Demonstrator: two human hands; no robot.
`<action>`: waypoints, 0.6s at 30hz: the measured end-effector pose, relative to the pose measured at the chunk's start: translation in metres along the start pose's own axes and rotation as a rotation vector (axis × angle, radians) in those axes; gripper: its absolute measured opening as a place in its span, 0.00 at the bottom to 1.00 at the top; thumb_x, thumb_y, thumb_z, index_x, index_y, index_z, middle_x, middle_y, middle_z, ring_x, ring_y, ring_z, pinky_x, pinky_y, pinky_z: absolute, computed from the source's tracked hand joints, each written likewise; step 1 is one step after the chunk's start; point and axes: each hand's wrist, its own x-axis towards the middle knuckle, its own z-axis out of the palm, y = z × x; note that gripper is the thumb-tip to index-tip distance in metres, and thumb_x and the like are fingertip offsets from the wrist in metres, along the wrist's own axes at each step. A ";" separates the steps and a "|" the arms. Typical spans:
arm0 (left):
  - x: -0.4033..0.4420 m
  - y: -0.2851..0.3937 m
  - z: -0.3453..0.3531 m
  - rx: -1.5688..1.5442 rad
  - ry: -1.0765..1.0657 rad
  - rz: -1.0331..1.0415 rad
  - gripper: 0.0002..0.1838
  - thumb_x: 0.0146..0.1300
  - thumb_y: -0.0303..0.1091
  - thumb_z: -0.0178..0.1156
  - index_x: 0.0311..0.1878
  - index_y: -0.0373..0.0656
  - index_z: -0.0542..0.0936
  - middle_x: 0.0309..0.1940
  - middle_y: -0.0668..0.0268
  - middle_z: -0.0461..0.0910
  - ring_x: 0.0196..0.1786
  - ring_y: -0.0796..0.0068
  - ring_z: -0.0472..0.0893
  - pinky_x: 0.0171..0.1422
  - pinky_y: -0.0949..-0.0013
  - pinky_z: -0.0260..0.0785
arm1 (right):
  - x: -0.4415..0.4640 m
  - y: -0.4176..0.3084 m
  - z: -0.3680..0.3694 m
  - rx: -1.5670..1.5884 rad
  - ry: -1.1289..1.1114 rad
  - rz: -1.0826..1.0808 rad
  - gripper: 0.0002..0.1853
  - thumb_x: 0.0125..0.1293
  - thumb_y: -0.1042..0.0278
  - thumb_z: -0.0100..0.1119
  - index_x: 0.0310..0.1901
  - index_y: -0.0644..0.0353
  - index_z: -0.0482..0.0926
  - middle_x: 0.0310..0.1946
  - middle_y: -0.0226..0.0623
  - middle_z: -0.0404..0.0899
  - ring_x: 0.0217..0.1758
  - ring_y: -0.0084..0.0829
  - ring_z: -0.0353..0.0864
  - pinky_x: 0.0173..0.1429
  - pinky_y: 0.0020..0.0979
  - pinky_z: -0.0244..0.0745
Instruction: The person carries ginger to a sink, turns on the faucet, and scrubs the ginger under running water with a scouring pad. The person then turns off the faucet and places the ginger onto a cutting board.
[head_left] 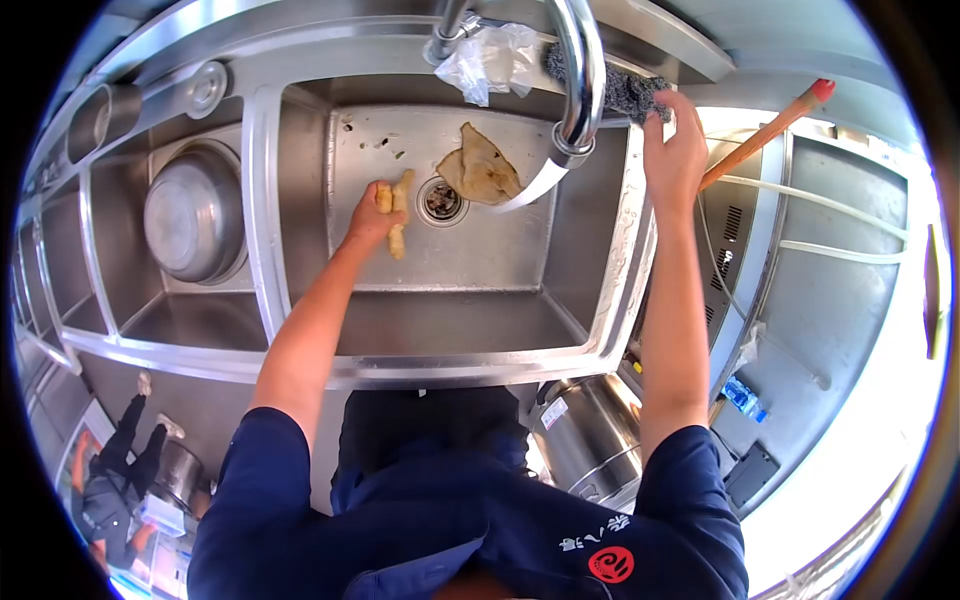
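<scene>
Left hand has its fingers wrapped round a knobbly chunk of ginger, held over the sink just left of the drain. Right hand is up past the tap, fingers curled by a fuzzy gray cloth (can't tell from here if it's pinching it). Water is running, and there's a floppy brown scrap beside the drain.

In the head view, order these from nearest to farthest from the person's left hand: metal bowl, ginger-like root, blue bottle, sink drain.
From the left hand:
1. Ginger-like root: held in it.
2. Sink drain: just to its right.
3. Metal bowl: well to its left.
4. Blue bottle: far to the right, lower in the picture.
</scene>
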 end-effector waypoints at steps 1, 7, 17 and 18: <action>0.006 0.002 -0.004 0.077 -0.004 0.051 0.37 0.52 0.26 0.74 0.66 0.45 0.69 0.52 0.62 0.80 0.53 0.66 0.82 0.59 0.62 0.75 | 0.005 0.015 0.002 -0.004 0.005 0.006 0.25 0.64 0.74 0.65 0.64 0.59 0.78 0.57 0.45 0.82 0.56 0.45 0.84 0.60 0.37 0.79; -0.004 0.019 -0.012 0.732 0.354 0.324 0.40 0.51 0.34 0.77 0.69 0.48 0.70 0.52 0.58 0.79 0.55 0.56 0.81 0.61 0.59 0.74 | 0.040 0.068 0.021 -0.111 -0.333 0.009 0.41 0.57 0.72 0.73 0.73 0.58 0.67 0.69 0.50 0.71 0.66 0.52 0.77 0.67 0.44 0.74; -0.026 0.016 0.022 1.037 0.350 0.244 0.33 0.55 0.40 0.76 0.60 0.40 0.72 0.54 0.53 0.75 0.57 0.50 0.79 0.56 0.52 0.76 | -0.026 0.063 -0.027 0.627 0.149 0.460 0.29 0.70 0.67 0.69 0.65 0.69 0.68 0.54 0.40 0.81 0.52 0.29 0.83 0.56 0.31 0.78; -0.022 0.017 0.021 1.036 0.356 0.238 0.33 0.55 0.40 0.76 0.60 0.40 0.72 0.54 0.53 0.75 0.57 0.50 0.79 0.56 0.52 0.76 | -0.035 0.059 -0.021 0.773 0.188 0.489 0.26 0.71 0.69 0.68 0.64 0.68 0.69 0.56 0.39 0.81 0.54 0.28 0.83 0.58 0.31 0.78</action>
